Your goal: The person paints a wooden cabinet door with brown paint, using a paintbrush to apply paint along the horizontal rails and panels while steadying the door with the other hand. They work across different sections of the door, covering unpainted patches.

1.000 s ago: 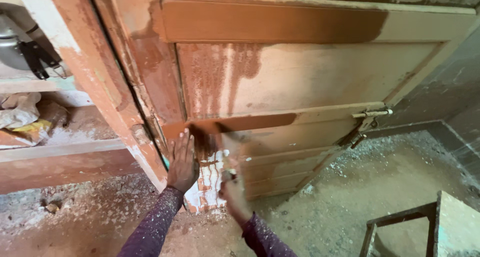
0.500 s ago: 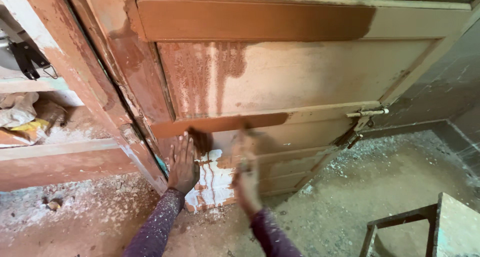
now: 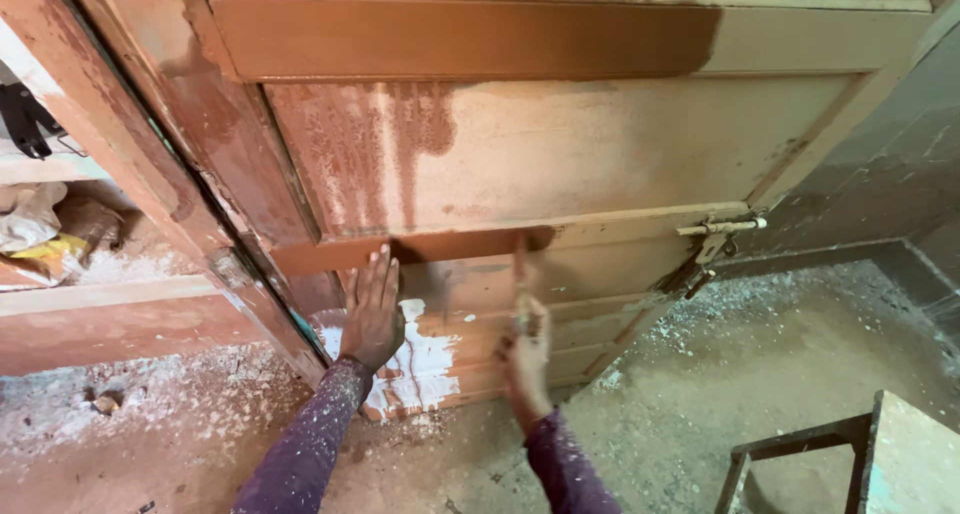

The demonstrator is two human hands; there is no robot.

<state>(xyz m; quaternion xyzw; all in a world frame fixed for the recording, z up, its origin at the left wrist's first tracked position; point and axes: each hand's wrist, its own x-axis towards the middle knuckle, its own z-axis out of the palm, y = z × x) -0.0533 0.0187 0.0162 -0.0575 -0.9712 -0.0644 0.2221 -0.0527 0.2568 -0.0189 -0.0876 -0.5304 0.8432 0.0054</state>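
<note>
A wooden door (image 3: pixel 600 154) fills the upper view, partly coated in wet reddish-brown paint. My left hand (image 3: pixel 374 309) lies flat, fingers spread, on the door's lower panel beside a white filler patch (image 3: pixel 425 359). My right hand (image 3: pixel 524 354) grips a paintbrush (image 3: pixel 520 274) whose bristles touch the painted cross rail at about mid-width. Both sleeves are purple.
A metal latch bolt (image 3: pixel 722 228) sticks out at the door's right edge. The painted door frame (image 3: pixel 130 154) runs diagonally at left, with shelves and rags (image 3: pixel 40 234) behind it. The dusty floor (image 3: pixel 780 374) carries debris; a wooden stool frame (image 3: pixel 850 454) stands at lower right.
My right hand has lifted the brush from low on the door up to the cross rail. The left hand stays pressed on the lower panel.
</note>
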